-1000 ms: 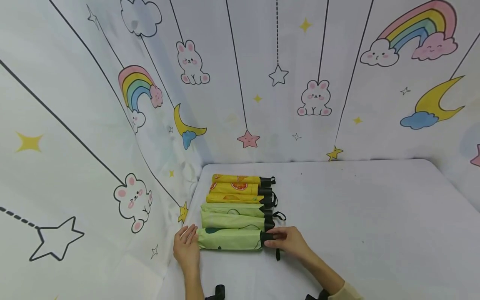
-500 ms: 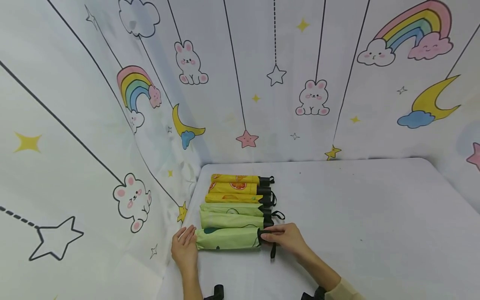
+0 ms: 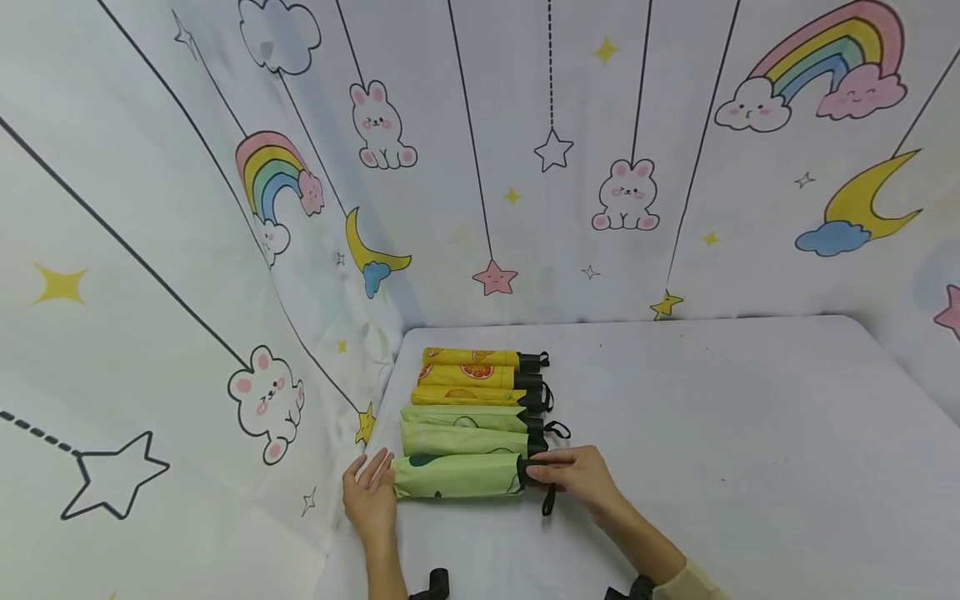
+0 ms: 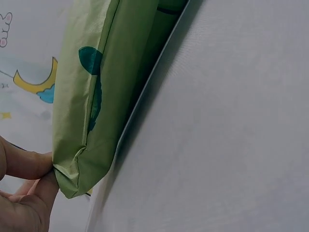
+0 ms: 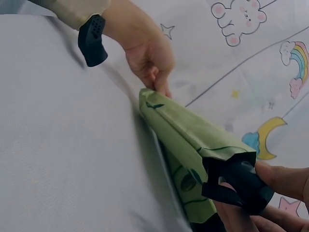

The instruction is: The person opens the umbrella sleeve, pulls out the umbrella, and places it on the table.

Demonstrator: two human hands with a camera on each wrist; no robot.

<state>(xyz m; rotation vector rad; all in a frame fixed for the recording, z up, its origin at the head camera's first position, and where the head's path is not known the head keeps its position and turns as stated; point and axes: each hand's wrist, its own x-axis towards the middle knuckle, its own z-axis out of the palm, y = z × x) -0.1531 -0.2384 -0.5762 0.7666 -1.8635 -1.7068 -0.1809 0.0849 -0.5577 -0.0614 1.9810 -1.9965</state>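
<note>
A folded green umbrella (image 3: 461, 477) lies across the near end of a row of folded umbrellas on the white table. Its black handle (image 5: 241, 181) is pinched between the thumb and fingers of my right hand (image 3: 579, 475), and a black wrist strap (image 3: 549, 500) hangs below. At its left end my left hand (image 3: 369, 493) touches the fabric tip with fingers fairly straight. Just behind lie two more green umbrellas (image 3: 465, 440), with yellow fruit-print umbrellas (image 3: 468, 377) farther back. All handles point right.
White cloth walls (image 3: 465, 192) printed with rabbits, stars and rainbows enclose the table on the left and back. The white tabletop (image 3: 712, 433) stretches to the right of the row. A black device is strapped at each wrist.
My right hand has shifted slightly left and away from me on the handle, and the wrist strap has swung a little. During the last half second almost nothing has moved.
</note>
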